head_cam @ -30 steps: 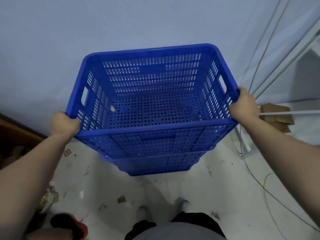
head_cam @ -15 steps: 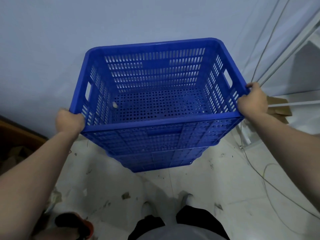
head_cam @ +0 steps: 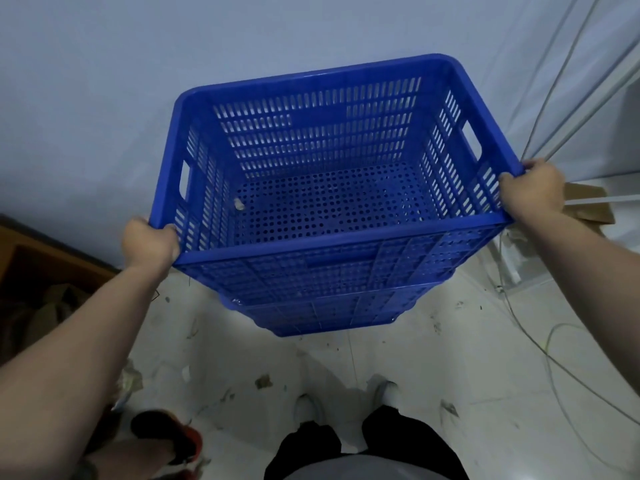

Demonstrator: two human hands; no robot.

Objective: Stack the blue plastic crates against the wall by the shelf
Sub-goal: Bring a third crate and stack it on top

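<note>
A blue perforated plastic crate (head_cam: 332,136) fills the middle of the view, its far side close to the pale wall. It sits nested on at least one more blue crate (head_cam: 329,315), whose walls show beneath it above the floor. My left hand (head_cam: 149,242) grips the top crate's near left rim corner. My right hand (head_cam: 531,188) grips the near right rim corner. A small pale scrap (head_cam: 238,204) lies inside the crate on its floor.
The white shelf's frame (head_cam: 588,91) stands at the right, with cardboard (head_cam: 585,202) beside it and cables (head_cam: 540,344) trailing over the tiled floor. A brown cardboard box (head_cam: 38,271) stands at the left. Another person's foot in a red-and-black shoe (head_cam: 166,434) is at the lower left.
The top crate has risen and tilted, with its right side higher, and shifted slightly right. Both hands kept their grip on the rim corners.
</note>
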